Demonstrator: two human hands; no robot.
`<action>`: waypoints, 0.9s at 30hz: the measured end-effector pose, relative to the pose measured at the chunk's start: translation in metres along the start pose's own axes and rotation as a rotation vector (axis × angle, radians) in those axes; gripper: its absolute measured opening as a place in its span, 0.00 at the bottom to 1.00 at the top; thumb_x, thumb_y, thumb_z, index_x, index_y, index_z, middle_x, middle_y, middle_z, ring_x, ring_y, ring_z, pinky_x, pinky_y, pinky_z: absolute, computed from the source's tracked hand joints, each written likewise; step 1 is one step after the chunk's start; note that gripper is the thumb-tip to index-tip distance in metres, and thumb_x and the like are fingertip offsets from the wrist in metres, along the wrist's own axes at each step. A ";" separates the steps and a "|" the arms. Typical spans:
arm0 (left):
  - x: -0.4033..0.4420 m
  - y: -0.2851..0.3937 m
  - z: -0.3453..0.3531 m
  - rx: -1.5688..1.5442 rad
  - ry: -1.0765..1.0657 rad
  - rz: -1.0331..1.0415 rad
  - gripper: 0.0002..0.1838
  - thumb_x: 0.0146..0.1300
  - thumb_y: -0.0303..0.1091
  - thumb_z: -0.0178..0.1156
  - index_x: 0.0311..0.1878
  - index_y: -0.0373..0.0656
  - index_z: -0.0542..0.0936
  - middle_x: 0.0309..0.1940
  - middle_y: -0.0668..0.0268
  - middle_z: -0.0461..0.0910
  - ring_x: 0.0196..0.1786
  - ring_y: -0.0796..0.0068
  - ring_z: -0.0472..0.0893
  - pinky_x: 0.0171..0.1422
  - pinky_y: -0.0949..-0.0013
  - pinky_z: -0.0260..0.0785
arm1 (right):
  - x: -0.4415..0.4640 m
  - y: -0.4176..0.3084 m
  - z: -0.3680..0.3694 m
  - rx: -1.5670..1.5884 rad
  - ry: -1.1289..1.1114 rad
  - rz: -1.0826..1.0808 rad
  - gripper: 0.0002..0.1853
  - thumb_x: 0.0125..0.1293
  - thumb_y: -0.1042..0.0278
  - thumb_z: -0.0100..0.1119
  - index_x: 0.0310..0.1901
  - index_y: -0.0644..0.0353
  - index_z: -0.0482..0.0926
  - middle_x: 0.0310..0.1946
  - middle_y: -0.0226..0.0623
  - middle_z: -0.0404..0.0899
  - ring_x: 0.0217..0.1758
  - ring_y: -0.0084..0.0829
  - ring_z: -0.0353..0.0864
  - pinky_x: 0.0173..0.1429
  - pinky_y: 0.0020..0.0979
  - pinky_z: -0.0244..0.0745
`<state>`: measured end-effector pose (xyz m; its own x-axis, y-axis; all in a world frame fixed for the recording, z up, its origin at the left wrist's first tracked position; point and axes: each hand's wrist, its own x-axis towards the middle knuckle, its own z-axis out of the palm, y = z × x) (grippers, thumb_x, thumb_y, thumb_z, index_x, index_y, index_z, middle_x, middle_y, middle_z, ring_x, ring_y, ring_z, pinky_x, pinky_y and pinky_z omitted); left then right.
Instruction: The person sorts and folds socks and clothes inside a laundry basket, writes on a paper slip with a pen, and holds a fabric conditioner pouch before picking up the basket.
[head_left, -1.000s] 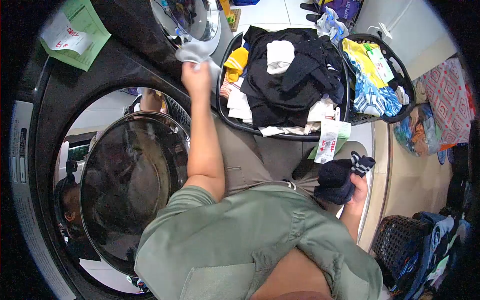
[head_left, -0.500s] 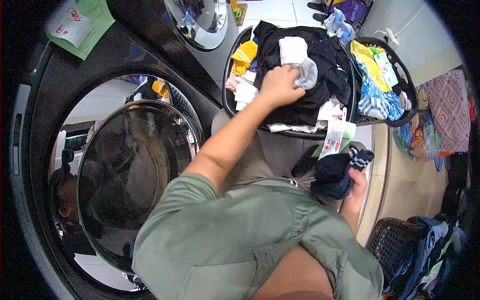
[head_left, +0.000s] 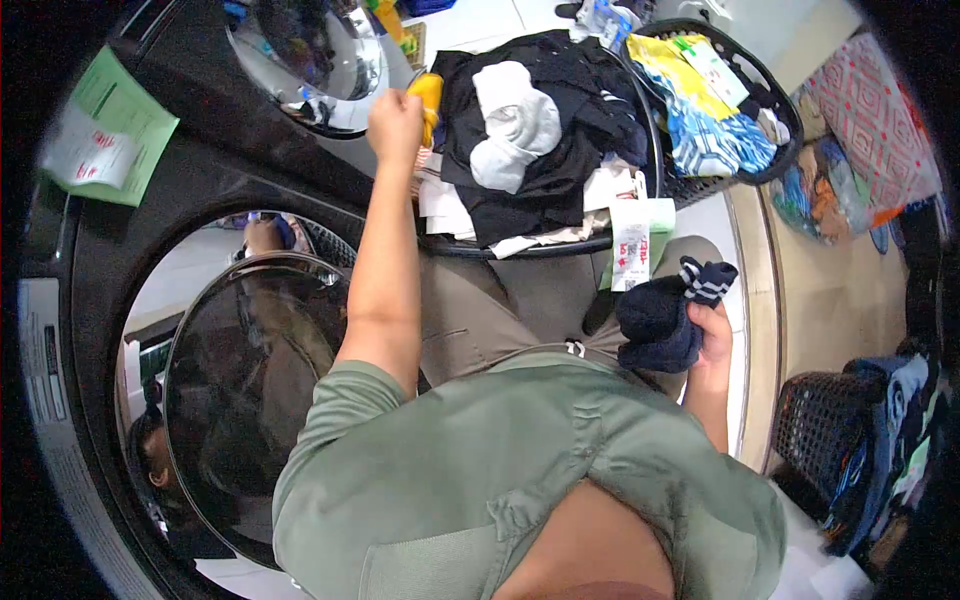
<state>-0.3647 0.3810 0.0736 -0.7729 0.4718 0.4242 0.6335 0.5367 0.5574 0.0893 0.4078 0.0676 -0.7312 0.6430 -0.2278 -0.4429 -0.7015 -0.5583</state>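
Observation:
My left hand (head_left: 396, 125) is closed on a yellow sock (head_left: 428, 98) at the left edge of a black laundry basket (head_left: 645, 70). In that basket lies a heap of black clothing (head_left: 560, 80). A bundle of white and light grey socks (head_left: 515, 125) rests on top of the heap. My right hand (head_left: 712, 335) grips dark navy socks (head_left: 660, 320), one with a white-striped cuff, in front of my right thigh. A paper tag (head_left: 632, 235) with red writing hangs at the basket's near rim, close to the navy socks.
A front-loading machine with a round door (head_left: 260, 400) stands at my left. A second basket (head_left: 785, 60) with yellow and blue clothes adjoins the first on the right. Another basket of clothes (head_left: 815, 420) sits at the lower right. Bagged items (head_left: 820, 195) stand beyond the ledge.
My left hand has left the white and grey socks, moved left and taken hold of the yellow sock. The view has shifted; my right hand still holds the navy socks.

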 end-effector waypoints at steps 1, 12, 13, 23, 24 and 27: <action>0.002 0.019 -0.009 -0.079 0.076 0.134 0.10 0.47 0.36 0.54 0.27 0.38 0.75 0.30 0.54 0.76 0.36 0.56 0.76 0.44 0.59 0.66 | 0.000 -0.001 -0.003 0.011 -0.009 0.007 0.24 0.47 0.80 0.57 0.50 0.67 0.69 0.44 0.44 0.75 0.46 0.40 0.76 0.52 0.39 0.72; -0.037 0.105 0.041 0.211 -0.308 0.698 0.10 0.49 0.38 0.58 0.30 0.42 0.78 0.47 0.56 0.73 0.47 0.55 0.74 0.49 0.56 0.66 | 0.033 -0.003 0.001 0.008 0.003 -0.061 0.17 0.54 0.77 0.55 0.48 0.66 0.71 0.40 0.39 0.77 0.43 0.32 0.78 0.49 0.34 0.74; -0.046 0.122 0.022 0.177 -0.070 0.766 0.11 0.50 0.40 0.59 0.30 0.41 0.78 0.46 0.57 0.74 0.46 0.57 0.75 0.49 0.57 0.66 | 0.035 -0.004 0.002 0.050 -0.080 -0.063 0.18 0.58 0.76 0.52 0.51 0.66 0.69 0.44 0.45 0.76 0.45 0.37 0.78 0.51 0.36 0.74; -0.163 0.176 -0.021 -1.298 -1.374 -0.366 0.15 0.61 0.36 0.54 0.46 0.36 0.75 0.41 0.62 0.78 0.43 0.77 0.76 0.50 0.73 0.67 | 0.030 -0.017 0.040 -0.254 0.197 -0.242 0.17 0.64 0.60 0.50 0.46 0.65 0.72 0.41 0.37 0.77 0.42 0.26 0.77 0.47 0.27 0.71; -0.162 0.176 -0.024 -1.413 -1.365 -0.461 0.16 0.62 0.37 0.52 0.47 0.36 0.73 0.42 0.61 0.77 0.44 0.74 0.77 0.51 0.71 0.67 | 0.028 -0.019 0.038 -0.249 0.200 -0.248 0.17 0.64 0.60 0.50 0.46 0.65 0.72 0.41 0.37 0.77 0.42 0.26 0.77 0.47 0.27 0.71; -0.161 0.166 -0.020 -1.602 -1.394 -0.617 0.17 0.64 0.39 0.47 0.49 0.36 0.71 0.44 0.59 0.77 0.46 0.68 0.77 0.54 0.66 0.68 | 0.019 -0.028 0.036 -0.216 0.342 -0.403 0.16 0.65 0.62 0.47 0.47 0.66 0.72 0.41 0.39 0.78 0.41 0.28 0.78 0.46 0.27 0.73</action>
<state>-0.1358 0.3802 0.1117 0.1633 0.9646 -0.2069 -0.7236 0.2597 0.6395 0.0693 0.4286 0.1072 -0.3011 0.9348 -0.1883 -0.5097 -0.3247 -0.7967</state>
